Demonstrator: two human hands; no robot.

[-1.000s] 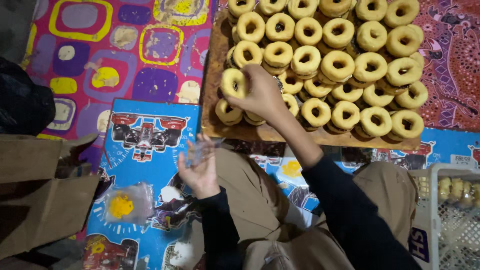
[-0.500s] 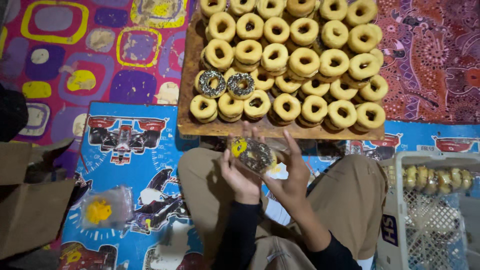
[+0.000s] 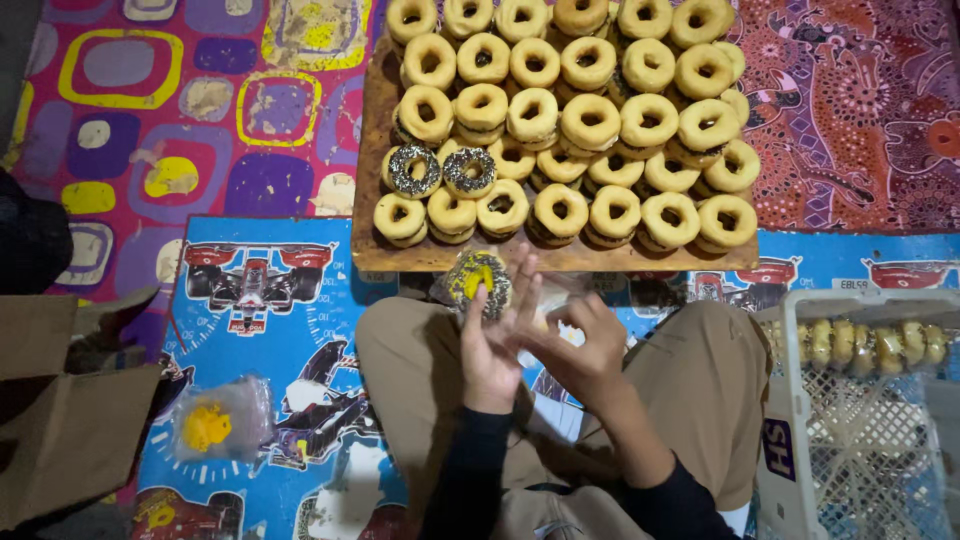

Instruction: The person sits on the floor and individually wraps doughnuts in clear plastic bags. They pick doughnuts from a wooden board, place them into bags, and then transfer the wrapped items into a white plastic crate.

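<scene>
At centre frame I see my left hand (image 3: 492, 350) raised palm-in, fingertips gripping a sprinkled doughnut in clear wrap (image 3: 479, 282). My right hand (image 3: 580, 350) sits just beside it, fingers curled, pinching the wrap's loose plastic. Above them, a wooden board (image 3: 380, 240) stacked with doughnuts (image 3: 560, 110) lies on patterned floor mats (image 3: 230, 290). A white crate (image 3: 850, 440) stands lower right, cardboard (image 3: 70, 440) lower left.

We're looking straight down at a floor covered in a pink and purple mat (image 3: 180, 110) of rounded squares, with a blue racing-car mat (image 3: 260, 330) laid over it. Top right we see a maroon patterned cloth (image 3: 860, 110), and brown cardboard (image 3: 70, 430) sits at the left edge in dim, warm light.
</scene>
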